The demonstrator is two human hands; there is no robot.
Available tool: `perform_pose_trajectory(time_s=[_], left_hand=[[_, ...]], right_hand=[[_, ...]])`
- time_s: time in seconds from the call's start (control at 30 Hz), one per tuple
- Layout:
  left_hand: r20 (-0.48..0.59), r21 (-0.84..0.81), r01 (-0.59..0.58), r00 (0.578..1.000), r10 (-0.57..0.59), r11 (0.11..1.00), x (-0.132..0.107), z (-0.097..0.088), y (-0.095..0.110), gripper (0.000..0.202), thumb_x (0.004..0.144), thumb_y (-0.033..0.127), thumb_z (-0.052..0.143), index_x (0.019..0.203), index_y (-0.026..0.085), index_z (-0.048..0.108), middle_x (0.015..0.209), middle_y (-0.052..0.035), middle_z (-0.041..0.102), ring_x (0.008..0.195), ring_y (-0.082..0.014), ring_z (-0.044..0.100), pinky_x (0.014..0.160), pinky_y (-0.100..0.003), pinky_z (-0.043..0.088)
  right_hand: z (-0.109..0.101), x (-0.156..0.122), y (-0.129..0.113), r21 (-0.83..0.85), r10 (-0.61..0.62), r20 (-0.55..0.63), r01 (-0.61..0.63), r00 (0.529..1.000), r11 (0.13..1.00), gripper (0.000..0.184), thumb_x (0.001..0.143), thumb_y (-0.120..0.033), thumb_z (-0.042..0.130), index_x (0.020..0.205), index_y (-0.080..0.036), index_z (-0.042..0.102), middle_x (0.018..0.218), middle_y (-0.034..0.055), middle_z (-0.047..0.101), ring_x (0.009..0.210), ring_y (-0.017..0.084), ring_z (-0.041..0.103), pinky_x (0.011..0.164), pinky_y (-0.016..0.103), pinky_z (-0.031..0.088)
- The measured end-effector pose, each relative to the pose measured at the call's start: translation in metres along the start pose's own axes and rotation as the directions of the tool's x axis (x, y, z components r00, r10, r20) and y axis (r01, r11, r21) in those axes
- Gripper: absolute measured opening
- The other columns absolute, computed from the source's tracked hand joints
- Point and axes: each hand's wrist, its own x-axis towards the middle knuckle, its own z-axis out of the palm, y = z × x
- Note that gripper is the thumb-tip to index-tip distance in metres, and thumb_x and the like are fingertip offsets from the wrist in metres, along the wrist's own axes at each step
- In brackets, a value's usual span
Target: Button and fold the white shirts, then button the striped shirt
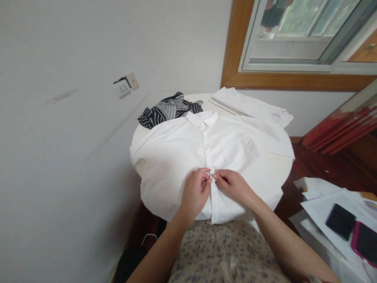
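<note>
A white collared shirt (188, 153) lies front-up on a small round white table (278, 169), collar away from me. My left hand (194, 192) and my right hand (234, 185) meet at the button placket low on the shirt. Both pinch the fabric edges there, fingertips almost touching. What lies between the fingertips is too small to make out. A black-and-white striped garment (167, 111) lies crumpled at the far left of the table. A second white garment (253, 107) lies at the far right edge.
A white wall with a socket plate (125, 85) is on the left. A wood-framed window (294, 43) is at the back right. To my right, a surface holds papers (326, 204), a black phone (340, 221) and a pink-cased phone (365, 243). Red boards (341, 129) lean by the floor.
</note>
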Motion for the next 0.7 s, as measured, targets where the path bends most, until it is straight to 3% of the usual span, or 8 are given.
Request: perform_pose_trajectory(time_s=[0.17, 0.23, 0.33, 0.4, 0.53, 0.7], left_hand=[[0.046, 0.190, -0.158, 0.987, 0.152, 0.969, 0.013, -0.028, 0.003, 0.025, 0.084, 0.015, 0.052, 0.107, 0.020, 0.057, 0.101, -0.0068, 0.063, 0.099, -0.0218, 0.056, 0.091, -0.037, 0.045], [0.077, 0.301, -0.227, 0.974, 0.214, 0.926, 0.035, -0.042, -0.001, 0.020, 0.085, 0.017, 0.051, 0.102, 0.020, 0.060, 0.099, -0.0074, 0.063, 0.099, -0.0227, 0.056, 0.093, -0.038, 0.043], [0.116, 0.470, -0.276, 0.961, 0.251, 0.839, 0.090, -0.059, -0.018, 0.020, 0.088, 0.020, 0.047, 0.099, 0.018, 0.063, 0.098, -0.0084, 0.065, 0.097, -0.0231, 0.058, 0.097, -0.039, 0.041], [0.115, 0.601, -0.224, 0.974, 0.194, 0.768, 0.135, -0.065, -0.033, 0.025, 0.088, 0.019, 0.045, 0.105, 0.016, 0.063, 0.106, -0.0108, 0.065, 0.102, -0.0240, 0.058, 0.097, -0.038, 0.041], [0.001, 0.786, 0.008, 1.000, -0.015, 0.619, 0.211, -0.075, -0.064, 0.031, 0.088, 0.019, 0.042, 0.111, 0.008, 0.060, 0.117, -0.0183, 0.059, 0.102, -0.0281, 0.060, 0.090, -0.037, 0.046], [-0.018, 0.839, 0.115, 0.983, -0.184, 0.532, 0.251, -0.087, -0.091, 0.036, 0.088, 0.028, 0.045, 0.113, 0.008, 0.060, 0.118, -0.0224, 0.060, 0.105, -0.0328, 0.060, 0.088, -0.039, 0.047]], right_hand=[[-0.024, 0.003, 0.009, -0.064, -0.041, -0.049, 0.038, 0.998, 0.997, 0.022, 0.091, -0.023, 0.046, 0.080, -0.019, 0.065, 0.076, 0.0033, 0.064, 0.069, 0.015, 0.056, 0.065, 0.026, 0.040], [-0.042, 0.014, 0.018, -0.168, -0.048, -0.092, 0.032, 0.995, 0.985, 0.020, 0.090, -0.023, 0.047, 0.087, -0.018, 0.067, 0.082, 0.0056, 0.065, 0.070, 0.016, 0.057, 0.067, 0.027, 0.041], [-0.067, 0.049, 0.034, -0.321, -0.047, -0.150, -0.004, 0.988, 0.947, 0.021, 0.089, -0.023, 0.049, 0.097, -0.018, 0.068, 0.092, 0.0072, 0.066, 0.074, 0.017, 0.059, 0.070, 0.028, 0.042], [-0.080, 0.082, 0.046, -0.387, -0.032, -0.203, -0.050, 0.979, 0.921, 0.026, 0.088, -0.019, 0.048, 0.106, -0.018, 0.067, 0.102, 0.0084, 0.066, 0.082, 0.017, 0.061, 0.077, 0.027, 0.044], [-0.094, 0.156, 0.070, -0.451, 0.066, -0.266, -0.184, 0.962, 0.873, 0.036, 0.090, -0.015, 0.043, 0.122, -0.014, 0.060, 0.119, 0.0124, 0.061, 0.102, 0.020, 0.060, 0.089, 0.027, 0.043], [-0.111, 0.216, 0.100, -0.491, 0.262, -0.346, -0.412, 0.901, 0.768, 0.043, 0.090, -0.014, 0.041, 0.132, -0.015, 0.051, 0.126, 0.0172, 0.056, 0.109, 0.025, 0.058, 0.088, 0.031, 0.044]])
